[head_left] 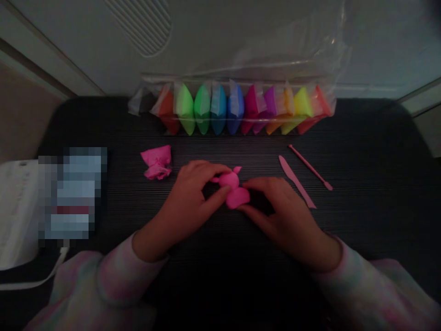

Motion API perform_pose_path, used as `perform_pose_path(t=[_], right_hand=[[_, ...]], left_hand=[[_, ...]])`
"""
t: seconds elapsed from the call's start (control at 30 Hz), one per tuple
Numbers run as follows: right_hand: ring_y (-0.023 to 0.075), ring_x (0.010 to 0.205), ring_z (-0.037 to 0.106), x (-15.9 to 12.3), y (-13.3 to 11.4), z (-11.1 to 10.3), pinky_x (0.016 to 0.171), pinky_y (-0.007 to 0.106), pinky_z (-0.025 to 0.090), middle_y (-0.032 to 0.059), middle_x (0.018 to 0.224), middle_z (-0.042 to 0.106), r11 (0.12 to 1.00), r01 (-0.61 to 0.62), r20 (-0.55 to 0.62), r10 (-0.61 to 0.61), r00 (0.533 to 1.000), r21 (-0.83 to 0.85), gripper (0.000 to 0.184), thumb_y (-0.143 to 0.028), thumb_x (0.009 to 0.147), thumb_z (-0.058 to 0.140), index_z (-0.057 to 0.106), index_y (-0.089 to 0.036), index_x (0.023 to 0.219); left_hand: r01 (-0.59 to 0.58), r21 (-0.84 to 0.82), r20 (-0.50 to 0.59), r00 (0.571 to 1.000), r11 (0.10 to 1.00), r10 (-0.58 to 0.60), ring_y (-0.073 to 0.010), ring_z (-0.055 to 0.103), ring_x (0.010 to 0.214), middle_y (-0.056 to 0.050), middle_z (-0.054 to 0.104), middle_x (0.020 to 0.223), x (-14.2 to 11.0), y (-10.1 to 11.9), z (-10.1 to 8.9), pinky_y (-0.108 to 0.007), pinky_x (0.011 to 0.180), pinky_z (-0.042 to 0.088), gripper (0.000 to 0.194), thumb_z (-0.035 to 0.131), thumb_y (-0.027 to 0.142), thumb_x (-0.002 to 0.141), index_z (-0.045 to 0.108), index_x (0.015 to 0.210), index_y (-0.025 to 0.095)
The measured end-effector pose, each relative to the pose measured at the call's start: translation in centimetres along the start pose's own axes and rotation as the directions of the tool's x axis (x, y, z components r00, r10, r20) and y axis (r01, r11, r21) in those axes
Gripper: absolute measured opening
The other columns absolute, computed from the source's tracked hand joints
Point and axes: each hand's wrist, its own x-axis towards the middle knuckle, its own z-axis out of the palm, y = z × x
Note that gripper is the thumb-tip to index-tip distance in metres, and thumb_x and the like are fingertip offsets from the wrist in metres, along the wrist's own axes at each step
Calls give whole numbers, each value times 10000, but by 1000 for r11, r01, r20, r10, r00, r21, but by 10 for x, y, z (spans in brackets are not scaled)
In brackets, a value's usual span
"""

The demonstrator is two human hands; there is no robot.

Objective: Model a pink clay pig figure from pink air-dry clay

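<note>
Between my two hands is a pink clay figure (237,196), made of a round head with two small pointed ears and a rounded body below it. My left hand (198,191) pinches the head between thumb and fingers. From the other side, my right hand (280,214) closes its thumb and index finger on the body. To the right of my right hand lie a pink plastic clay knife (296,181) and a thin pink modelling stick (310,167). A crumpled packet of pink clay (157,162) lies behind my left hand.
A clear plastic bag holding several coloured clay packets (203,110) stands along the back of the dark table (206,285). At the left are a blurred phone (74,193), a white box-like object (19,211) and a white cable (37,286).
</note>
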Motion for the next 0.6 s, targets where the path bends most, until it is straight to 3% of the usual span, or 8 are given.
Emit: perform_pose_path(t=[0.1, 0.2, 0.27, 0.33, 0.4, 0.47, 0.6], right_hand=[[173, 887, 581, 0, 0, -3, 761, 315, 484, 65, 985, 619, 993, -32, -47, 37, 998, 110, 307, -222, 773, 581, 492, -166, 1061], [160, 942, 580, -1, -3, -6, 830, 305, 487, 60, 1065, 598, 966, -65, -85, 89, 992, 249, 385, -185, 766, 576, 462, -194, 1133], [164, 1017, 555, -3, -5, -8, 886, 323, 469, 69, 1163, 546, 929, -70, -73, 104, 992, 364, 439, -170, 781, 542, 410, -213, 1198], [183, 1078, 523, -4, -5, -8, 918, 358, 453, 88, 1246, 480, 903, -59, -62, 94, 994, 425, 532, -192, 779, 546, 330, -221, 1265], [210, 1102, 503, -3, -5, -8, 927, 395, 445, 102, 1260, 463, 923, -25, -71, 56, 996, 384, 632, -263, 741, 608, 293, -218, 1287], [224, 1095, 505, -1, -4, -7, 923, 412, 445, 103, 1216, 500, 957, 7, -86, 19, 996, 291, 646, -312, 707, 647, 329, -208, 1259], [205, 1018, 549, 1, -2, -4, 872, 385, 475, 83, 1100, 577, 979, 21, -103, 0, 995, 204, 476, -289, 738, 617, 418, -200, 1162]], left_hand=[[108, -359, -32, 991, 927, -128, -149, 549, 873, -3, 607, 943, 0, 0, -1, -280, 774, 410, 222, 622, 229, 719, 552, 928, 203], [171, -748, 19, 971, 641, -237, -116, 576, 806, 19, 612, 889, -1, 0, 0, -221, 705, 434, 336, 669, 147, 656, 521, 949, 217], [198, -882, 81, 957, 427, -277, -91, 580, 741, 34, 611, 851, -1, 2, 1, -199, 675, 440, 390, 674, 110, 639, 525, 980, 228], [219, -936, 130, 942, 274, -309, -72, 573, 697, 39, 607, 822, -2, 5, 3, -187, 663, 444, 389, 669, 93, 638, 544, 984, 219], [247, -951, 176, 928, 188, -330, -69, 567, 690, 33, 606, 804, -3, 8, 4, -186, 671, 447, 356, 666, 84, 633, 570, 959, 188], [296, -945, 242, 918, 139, -313, -75, 566, 698, 20, 612, 798, -4, 10, 6, -191, 681, 448, 298, 663, 86, 632, 595, 913, 157], [388, -917, 360, 906, 95, -221, -82, 568, 714, 4, 629, 773, -7, 11, 9, -193, 702, 442, 169, 652, 96, 647, 621, 810, 130]])
